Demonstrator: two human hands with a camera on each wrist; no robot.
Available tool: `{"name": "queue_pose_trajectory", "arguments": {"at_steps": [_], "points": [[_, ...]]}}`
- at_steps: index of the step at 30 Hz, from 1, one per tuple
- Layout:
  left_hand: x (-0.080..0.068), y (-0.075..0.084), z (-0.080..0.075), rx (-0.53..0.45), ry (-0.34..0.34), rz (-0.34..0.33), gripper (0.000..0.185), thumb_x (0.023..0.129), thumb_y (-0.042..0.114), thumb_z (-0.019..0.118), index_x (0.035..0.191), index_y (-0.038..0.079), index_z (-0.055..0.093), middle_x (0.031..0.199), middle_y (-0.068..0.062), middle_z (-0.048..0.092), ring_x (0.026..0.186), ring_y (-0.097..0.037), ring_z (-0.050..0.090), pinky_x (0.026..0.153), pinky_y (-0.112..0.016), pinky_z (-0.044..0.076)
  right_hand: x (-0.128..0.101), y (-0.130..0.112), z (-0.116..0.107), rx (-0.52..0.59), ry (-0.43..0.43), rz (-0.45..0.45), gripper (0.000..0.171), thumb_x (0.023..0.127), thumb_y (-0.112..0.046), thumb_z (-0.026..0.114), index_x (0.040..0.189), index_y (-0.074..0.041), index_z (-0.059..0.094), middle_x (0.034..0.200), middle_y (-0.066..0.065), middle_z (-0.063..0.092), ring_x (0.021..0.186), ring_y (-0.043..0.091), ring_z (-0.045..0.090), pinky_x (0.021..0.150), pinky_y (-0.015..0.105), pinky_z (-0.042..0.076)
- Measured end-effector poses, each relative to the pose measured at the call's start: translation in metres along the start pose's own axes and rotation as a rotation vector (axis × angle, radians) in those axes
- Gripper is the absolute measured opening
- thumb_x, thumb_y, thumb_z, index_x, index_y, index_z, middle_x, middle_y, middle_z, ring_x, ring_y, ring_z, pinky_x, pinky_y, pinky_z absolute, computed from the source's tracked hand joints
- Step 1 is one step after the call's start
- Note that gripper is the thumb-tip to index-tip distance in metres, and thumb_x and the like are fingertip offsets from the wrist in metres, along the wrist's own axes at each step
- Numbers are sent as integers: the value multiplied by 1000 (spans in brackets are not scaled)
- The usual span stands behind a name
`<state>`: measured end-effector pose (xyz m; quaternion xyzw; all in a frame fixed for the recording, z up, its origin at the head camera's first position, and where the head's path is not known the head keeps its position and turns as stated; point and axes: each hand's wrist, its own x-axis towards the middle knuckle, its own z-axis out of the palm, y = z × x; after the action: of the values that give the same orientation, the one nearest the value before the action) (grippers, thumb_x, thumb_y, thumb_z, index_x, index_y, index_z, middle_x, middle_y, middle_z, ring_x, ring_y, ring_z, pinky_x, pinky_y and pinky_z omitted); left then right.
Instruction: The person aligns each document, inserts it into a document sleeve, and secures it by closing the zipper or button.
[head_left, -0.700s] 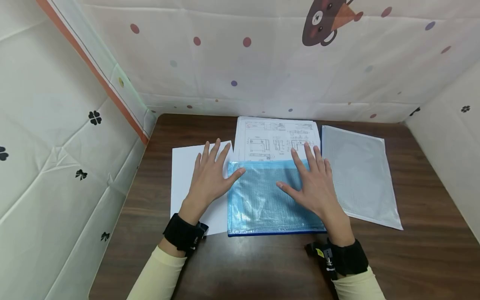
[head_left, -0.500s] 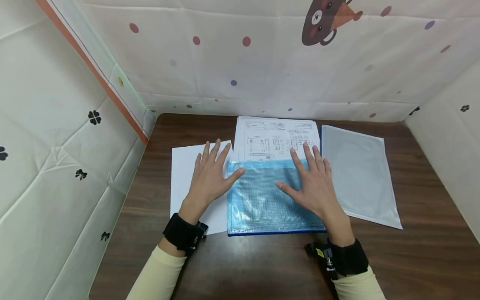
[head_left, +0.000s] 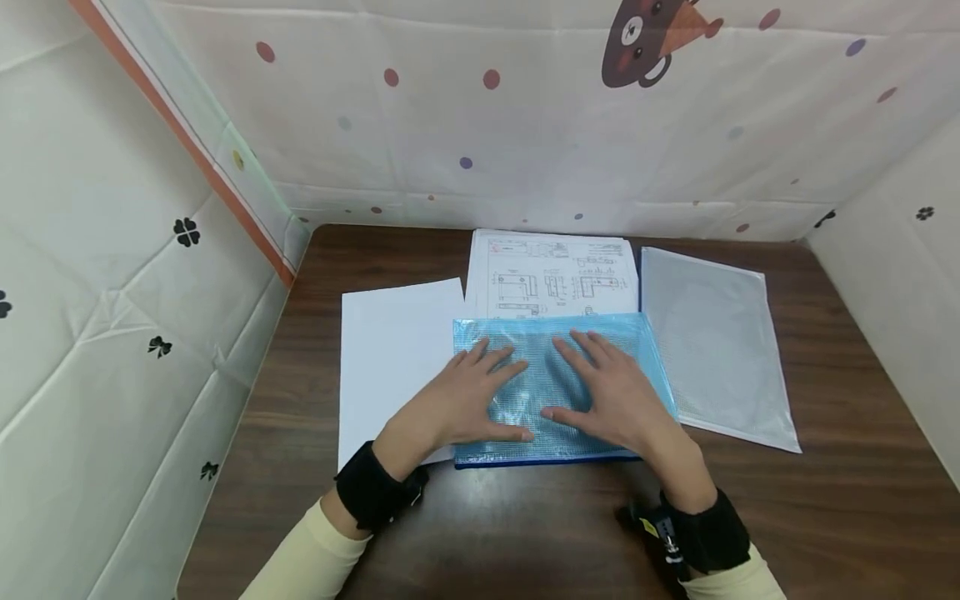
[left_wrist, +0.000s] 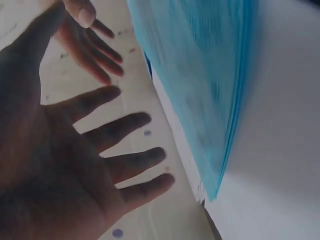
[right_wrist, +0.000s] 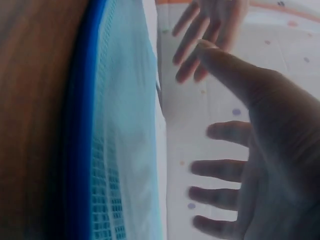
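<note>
A blue mesh zipper pouch (head_left: 542, 379) lies flat at the middle of the table, its dark blue edge toward the person. Over its left part is my left hand (head_left: 468, 400), palm down with fingers spread. My right hand (head_left: 618, 400) is over the pouch's right part, fingers also spread and thumb pointing inward. Both wrist views show a gap between the fingertips and the blue pouch (left_wrist: 200, 75); neither hand holds anything. Beyond the pouch, a stack of printed technical drawings (head_left: 558, 271) lies partly covered by it.
Blank white paper (head_left: 397, 350) lies left of the blue pouch, partly under the left forearm. To the right is a whitish mesh pouch (head_left: 720, 350), slightly turned. Patterned cloth (head_left: 480, 125) hangs behind the brown wooden table (head_left: 525, 533) and at both sides.
My left hand has moved right and nearer the person, from above the white paper to above the blue pouch. My right hand has drawn back slightly. The papers and pouches stay put.
</note>
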<state>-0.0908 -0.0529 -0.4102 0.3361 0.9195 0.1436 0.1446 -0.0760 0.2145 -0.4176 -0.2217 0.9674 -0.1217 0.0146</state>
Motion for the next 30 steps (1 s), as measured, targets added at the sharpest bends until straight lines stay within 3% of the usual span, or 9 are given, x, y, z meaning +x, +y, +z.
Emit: {"name": "queue_pose_trajectory", "arguments": {"at_steps": [4,11,18,25,30], "points": [[1,8,8,64,-31,40,97,86,81,66,162,24,46,170,-7,37,159,-43,21,123,-61,30,-10,-7,0,-1,-60,-19,99,83,-67,82,161,-16,48,160,19,49,144,47,47,110,72,40],[-2,23,19,163,9,111,81,90,71,72,151,21,58,155,-10,55,151,-44,40,119,-50,41,-35,-22,3,-66,-118,-41,88,83,-56,88,151,-10,59,149,19,59,135,44,57,107,66,47],[-10,37,29,175,-24,81,78,91,65,76,150,18,57,159,-12,50,148,-45,44,111,-46,50,-49,-36,10,-185,-138,-67,62,84,-45,90,129,-4,73,138,20,67,128,42,63,102,59,53],[-13,38,40,187,10,69,78,92,63,76,151,18,54,157,-11,51,144,-49,47,108,-50,52,-45,-42,10,-141,-181,-72,51,87,-31,90,125,-2,73,136,27,66,126,48,62,99,61,55],[-13,40,45,228,26,55,79,90,65,76,149,17,56,155,-10,54,143,-50,47,107,-50,53,-46,-44,16,-94,-161,-41,52,86,-25,90,126,-2,68,136,27,65,126,50,62,94,61,57]]}}
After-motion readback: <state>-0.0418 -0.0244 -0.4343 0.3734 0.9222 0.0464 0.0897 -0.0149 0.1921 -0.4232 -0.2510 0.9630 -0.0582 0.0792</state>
